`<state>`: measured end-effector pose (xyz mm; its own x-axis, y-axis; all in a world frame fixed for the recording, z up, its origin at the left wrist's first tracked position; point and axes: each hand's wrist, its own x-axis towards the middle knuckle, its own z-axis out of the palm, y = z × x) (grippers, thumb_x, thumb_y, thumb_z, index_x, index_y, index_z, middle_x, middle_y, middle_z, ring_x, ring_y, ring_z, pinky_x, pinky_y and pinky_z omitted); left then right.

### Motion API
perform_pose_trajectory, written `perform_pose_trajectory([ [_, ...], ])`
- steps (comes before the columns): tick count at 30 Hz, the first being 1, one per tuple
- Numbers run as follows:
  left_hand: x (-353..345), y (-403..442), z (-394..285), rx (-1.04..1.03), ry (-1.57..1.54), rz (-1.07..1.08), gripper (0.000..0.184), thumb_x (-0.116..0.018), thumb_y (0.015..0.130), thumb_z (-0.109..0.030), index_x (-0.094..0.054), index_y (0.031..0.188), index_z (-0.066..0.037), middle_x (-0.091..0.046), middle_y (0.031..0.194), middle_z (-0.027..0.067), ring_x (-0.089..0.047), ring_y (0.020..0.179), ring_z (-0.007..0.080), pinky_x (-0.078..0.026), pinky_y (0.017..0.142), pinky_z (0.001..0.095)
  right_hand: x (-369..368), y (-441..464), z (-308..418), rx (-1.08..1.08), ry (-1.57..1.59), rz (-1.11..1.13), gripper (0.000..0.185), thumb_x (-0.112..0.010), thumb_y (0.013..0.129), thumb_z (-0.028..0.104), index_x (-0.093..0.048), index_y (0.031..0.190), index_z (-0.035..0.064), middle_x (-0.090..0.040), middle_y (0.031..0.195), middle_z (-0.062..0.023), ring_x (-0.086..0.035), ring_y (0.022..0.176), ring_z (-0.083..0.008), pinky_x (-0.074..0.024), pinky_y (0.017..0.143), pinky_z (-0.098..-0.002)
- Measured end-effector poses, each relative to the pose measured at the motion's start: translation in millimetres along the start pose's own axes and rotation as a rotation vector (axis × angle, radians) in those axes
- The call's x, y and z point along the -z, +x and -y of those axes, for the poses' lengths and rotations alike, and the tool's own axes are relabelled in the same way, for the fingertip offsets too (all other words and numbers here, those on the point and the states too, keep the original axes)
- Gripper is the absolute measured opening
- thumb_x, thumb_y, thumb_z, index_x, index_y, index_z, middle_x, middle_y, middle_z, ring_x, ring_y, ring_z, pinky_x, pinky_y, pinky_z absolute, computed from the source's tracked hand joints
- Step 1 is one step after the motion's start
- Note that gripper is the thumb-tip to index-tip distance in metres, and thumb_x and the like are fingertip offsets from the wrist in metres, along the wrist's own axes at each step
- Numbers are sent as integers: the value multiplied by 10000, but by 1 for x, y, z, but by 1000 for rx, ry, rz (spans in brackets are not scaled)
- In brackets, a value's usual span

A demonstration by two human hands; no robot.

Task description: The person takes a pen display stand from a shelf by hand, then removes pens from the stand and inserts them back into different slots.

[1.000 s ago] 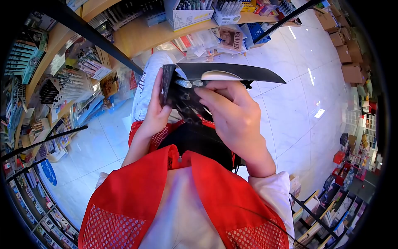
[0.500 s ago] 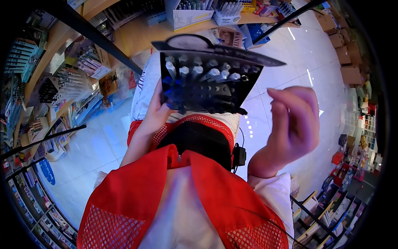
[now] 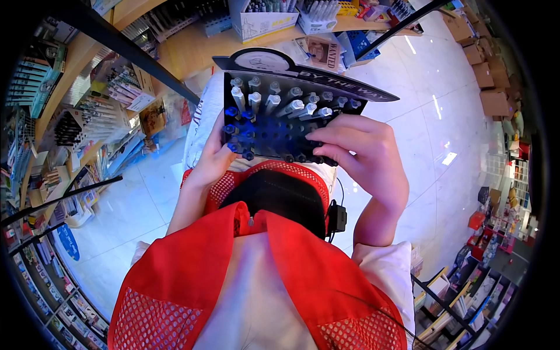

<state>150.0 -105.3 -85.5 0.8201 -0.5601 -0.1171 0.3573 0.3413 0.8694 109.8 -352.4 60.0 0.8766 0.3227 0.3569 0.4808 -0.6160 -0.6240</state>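
My left hand (image 3: 211, 158) grips the left side of a black pen display box (image 3: 274, 135), which is tilted towards me and has a raised back panel lettered "BY THE WAY". White-capped pens (image 3: 273, 102) stand in its back rows. Blue pens (image 3: 232, 129) fill holes at the left, and several dark pens (image 3: 290, 157) sit along the front edge. Several holes in the middle show no pen. My right hand (image 3: 367, 153) is at the box's right front, thumb and forefinger pinched together over the dark pens; what lies between the fingertips is too dark to make out.
Ahead, a wooden shelf (image 3: 192, 49) carries a white box of pens (image 3: 262, 23) and a "WANTED" poster card (image 3: 324, 51). Pen displays (image 3: 96, 119) crowd the shelving on the left. Black metal posts (image 3: 137, 49) cross the view. Cardboard boxes (image 3: 493, 102) are stacked at the right, beyond the tiled floor.
My right hand has moved left and in from the open space at the right, onto the box's front right part. The left hand still holds the box, which has barely shifted.
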Motion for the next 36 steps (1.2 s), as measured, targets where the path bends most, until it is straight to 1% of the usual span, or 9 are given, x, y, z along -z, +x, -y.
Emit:
perform_pose_trajectory([
  [4, 1, -1, 6, -34, -12, 49, 554, -374, 927, -4, -196, 1442, -106, -499, 1177, 34, -497, 946, 98, -424, 772, 253, -1, 1, 8, 5, -75, -114, 146, -714, 694, 41, -655, 827, 29, -585, 711, -69, -569, 576, -235, -452, 495, -313],
  [9, 2, 2, 5, -100, 119, 27, 599, -381, 887, 44, -183, 1442, -62, -477, 1239, 60, -511, 984, 102, -427, 815, 253, -1, -2, 12, 6, -41, -105, 145, -708, 689, 12, -655, 823, 25, -588, 710, -71, -568, 570, -234, -450, 490, -306],
  [16, 6, -5, 2, -6, 153, 35, 666, -357, 836, 101, -135, 1451, -26, -450, 1277, 71, -463, 1132, 130, -396, 906, 253, 5, -3, 14, -98, 5, -170, 176, -702, 668, -27, -649, 832, 11, -572, 677, -99, -556, 557, -239, -444, 494, -303],
  [19, -1, 2, 2, -24, 56, 25, 678, -345, 827, 108, -125, 1454, -26, -423, 1304, 82, -487, 1076, 121, -422, 852, 241, 3, 0, 19, -28, -38, -127, 182, -697, 665, -35, -644, 834, 10, -578, 687, -101, -567, 563, -248, -448, 497, -306],
  [26, 0, 2, 2, -39, 196, 53, 694, -296, 820, 105, -72, 1463, -31, -353, 1383, 100, -419, 1203, 150, -411, 905, 255, 7, -2, 22, -88, -89, -158, 192, -683, 653, -56, -642, 828, 10, -586, 694, -100, -574, 571, -252, -454, 505, -306],
  [28, -8, 3, -3, -70, 246, 48, 694, -296, 826, 105, -64, 1464, -37, -354, 1385, 102, -431, 1193, 155, -426, 879, 248, 10, -1, 20, -73, -88, -151, 195, -675, 650, -66, -643, 827, 10, -587, 697, -100, -574, 571, -253, -453, 506, -308],
  [29, -13, 1, -8, -67, 245, 32, 690, -299, 832, 103, -63, 1465, -41, -355, 1386, 102, -440, 1183, 156, -432, 865, 245, 12, -2, 19, -147, -82, -179, 195, -681, 648, -61, -643, 826, 10, -582, 686, -99, -575, 575, -258, -455, 510, -311],
  [33, -13, 2, -6, -13, 186, -11, 674, -319, 861, 87, -66, 1468, -63, -359, 1385, 104, -470, 1148, 152, -444, 849, 247, 4, 1, 24, -26, -69, -122, 209, -651, 656, -100, -670, 840, -4, -601, 686, -99, -573, 558, -203, -437, 514, -260],
  [36, -17, 0, -10, 12, 135, -10, 668, -327, 871, 75, -77, 1470, -80, -392, 1352, 96, -499, 1077, 134, -452, 805, 236, 12, 3, 21, -90, -144, -143, 195, -684, 638, -71, -645, 815, 0, -583, 677, -108, -573, 572, -256, -452, 511, -314],
])
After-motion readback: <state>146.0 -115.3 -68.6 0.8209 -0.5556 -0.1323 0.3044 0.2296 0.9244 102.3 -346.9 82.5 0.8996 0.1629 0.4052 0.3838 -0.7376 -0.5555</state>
